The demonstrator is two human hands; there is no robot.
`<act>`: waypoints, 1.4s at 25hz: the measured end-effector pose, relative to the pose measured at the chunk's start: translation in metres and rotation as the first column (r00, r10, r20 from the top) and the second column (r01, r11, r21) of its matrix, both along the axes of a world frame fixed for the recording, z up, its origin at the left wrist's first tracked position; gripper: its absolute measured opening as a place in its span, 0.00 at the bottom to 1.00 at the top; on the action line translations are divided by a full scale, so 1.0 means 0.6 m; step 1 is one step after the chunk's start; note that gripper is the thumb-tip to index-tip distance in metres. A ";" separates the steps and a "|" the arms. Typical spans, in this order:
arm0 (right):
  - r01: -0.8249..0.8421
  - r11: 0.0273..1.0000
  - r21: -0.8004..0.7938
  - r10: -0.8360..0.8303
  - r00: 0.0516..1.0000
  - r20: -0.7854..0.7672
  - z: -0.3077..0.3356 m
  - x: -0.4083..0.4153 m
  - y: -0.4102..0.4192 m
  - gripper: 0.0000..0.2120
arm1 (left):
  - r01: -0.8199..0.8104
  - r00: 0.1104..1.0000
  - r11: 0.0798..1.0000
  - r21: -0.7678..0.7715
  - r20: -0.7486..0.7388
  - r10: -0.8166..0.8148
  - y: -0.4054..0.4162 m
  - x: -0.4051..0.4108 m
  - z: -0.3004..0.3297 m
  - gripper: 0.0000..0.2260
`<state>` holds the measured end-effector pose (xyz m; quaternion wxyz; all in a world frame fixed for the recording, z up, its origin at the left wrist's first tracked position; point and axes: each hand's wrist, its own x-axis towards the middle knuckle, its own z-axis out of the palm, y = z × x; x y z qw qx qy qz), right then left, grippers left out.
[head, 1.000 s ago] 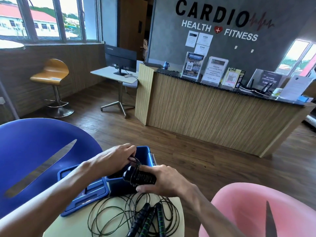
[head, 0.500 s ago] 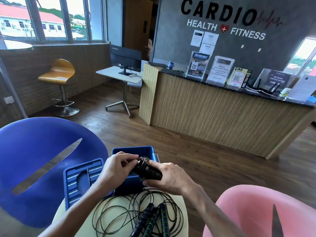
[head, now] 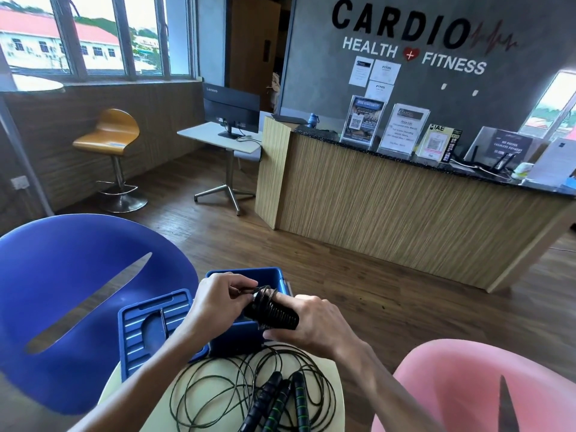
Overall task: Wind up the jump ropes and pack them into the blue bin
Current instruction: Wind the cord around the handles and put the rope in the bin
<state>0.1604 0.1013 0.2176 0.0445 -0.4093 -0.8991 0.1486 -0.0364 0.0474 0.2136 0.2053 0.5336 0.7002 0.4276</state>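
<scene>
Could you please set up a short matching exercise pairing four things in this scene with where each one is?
Things:
1. wound rope bundle
2. blue bin
3. bin lid
4. loose jump ropes

Places:
A. spread on the table nearest the camera
B. lying to the left of the bin
C. held between both hands
D. behind the hands, open-topped

Pairs: 1-C, 2-D, 3-B, 4-A

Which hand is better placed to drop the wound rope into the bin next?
Right. The right hand grips the wound rope bundle directly over the blue bin, so it probably only needs lowering. The left hand just pinches the cord end.
</scene>
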 end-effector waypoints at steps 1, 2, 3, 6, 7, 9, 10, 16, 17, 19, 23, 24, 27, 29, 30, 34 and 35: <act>-0.011 1.000 0.006 0.011 1.000 0.014 0.002 -0.001 -0.001 0.35 | 0.006 1.000 1.000 -0.015 -0.011 -0.006 0.002 0.000 -0.001 0.10; -0.027 1.000 0.016 0.027 0.999 0.031 0.004 -0.001 -0.004 0.36 | 0.012 1.000 0.999 -0.030 -0.019 -0.013 0.003 0.000 -0.004 0.10; -0.044 0.999 0.028 0.042 0.998 0.044 0.006 -0.001 -0.008 0.36 | 0.019 1.000 0.999 -0.040 -0.023 -0.020 0.004 -0.001 -0.007 0.11; -0.042 0.998 0.042 0.041 0.999 0.034 0.008 -0.003 -0.013 0.38 | 0.050 0.999 0.998 -0.027 -0.005 -0.050 0.002 -0.002 -0.008 0.12; -0.030 0.998 0.046 0.029 0.999 0.030 0.006 -0.004 -0.013 0.39 | 0.073 0.997 0.997 -0.004 0.022 -0.073 -0.001 0.001 -0.008 0.13; 0.012 0.998 0.065 -0.014 1.000 0.026 0.004 -0.008 -0.012 0.39 | 0.124 0.988 0.992 0.037 0.093 -0.127 -0.008 0.012 -0.004 0.13; 0.035 0.997 0.074 -0.037 0.999 0.022 0.002 -0.010 -0.011 0.38 | 0.138 0.985 0.989 0.049 0.094 -0.142 -0.009 0.020 -0.003 0.13; 0.088 0.990 0.113 -0.091 0.996 0.023 -0.008 -0.011 -0.014 0.32 | 0.164 0.986 0.983 0.077 -0.048 -0.160 -0.013 0.044 -0.011 0.10; 0.087 0.990 0.111 -0.090 0.996 0.021 -0.009 -0.010 -0.013 0.31 | 0.172 0.985 0.982 0.073 -0.002 -0.173 -0.016 0.043 -0.013 0.10; 0.077 0.991 0.109 -0.081 0.996 0.037 -0.011 -0.009 -0.014 0.29 | 0.193 0.977 0.979 0.060 0.076 -0.197 -0.017 0.041 -0.019 0.12; 0.068 0.988 0.140 -0.077 0.995 0.057 -0.011 -0.012 -0.015 0.30 | 0.135 0.991 0.987 0.093 0.004 -0.136 -0.018 0.045 -0.018 0.11; 0.068 0.986 0.151 -0.076 0.996 0.050 -0.010 -0.014 -0.015 0.30 | 0.099 0.995 0.988 0.117 -0.015 -0.098 -0.020 0.047 -0.017 0.11; 0.070 0.984 0.161 -0.076 0.996 0.034 -0.003 -0.013 -0.014 0.30 | -0.014 0.997 0.989 0.149 -0.074 0.026 -0.017 0.052 -0.024 0.04; 0.063 0.985 0.159 -0.071 0.996 0.046 -0.004 -0.008 -0.015 0.30 | -0.032 0.991 0.988 0.153 -0.124 0.051 -0.016 0.051 -0.031 0.02; 0.059 0.986 0.155 -0.069 0.996 0.059 -0.005 -0.006 -0.015 0.31 | -0.019 0.989 0.986 0.167 -0.143 0.044 -0.017 0.050 -0.034 0.04; 0.046 0.987 0.157 -0.061 0.994 0.089 -0.010 0.001 -0.012 0.34 | 0.099 0.982 0.981 0.165 -0.179 -0.069 -0.024 0.043 -0.035 0.13; 0.044 0.986 0.161 -0.060 0.994 0.094 -0.012 0.003 -0.011 0.34 | 0.148 0.968 0.976 0.160 -0.224 -0.110 -0.024 0.041 -0.036 0.09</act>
